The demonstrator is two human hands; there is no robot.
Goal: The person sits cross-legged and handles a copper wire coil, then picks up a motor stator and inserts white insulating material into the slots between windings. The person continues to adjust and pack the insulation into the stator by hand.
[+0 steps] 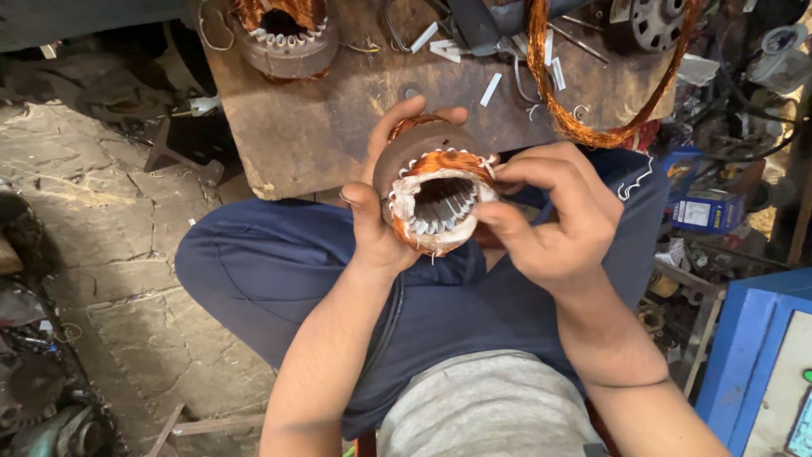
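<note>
Left hand [372, 222] is wrapping the motor stator [425, 182] from 9 o'clock, fingers curling over the far side, clamped on its dark body; right hand [554, 216] is coming in from 3 o'clock, thumb and forefinger pinched together on the copper winding [448, 161] at the near rim; stator is sitting mid-air over the lap, bore facing the camera, at frame centre; white slot insulation [406, 199] is showing round the bore and copper is already lying along the top arc, so my read is winding is well under way, with tidying or lacing of the coil end left; at 12 o'clock the wooden bench [338, 118] is carrying a second wound stator [286, 38] at 11 o'clock and a loose copper wire loop [584, 127] at 1 o'clock; blue machine cabinet [748, 355] is standing at 4 o'clock.
</note>
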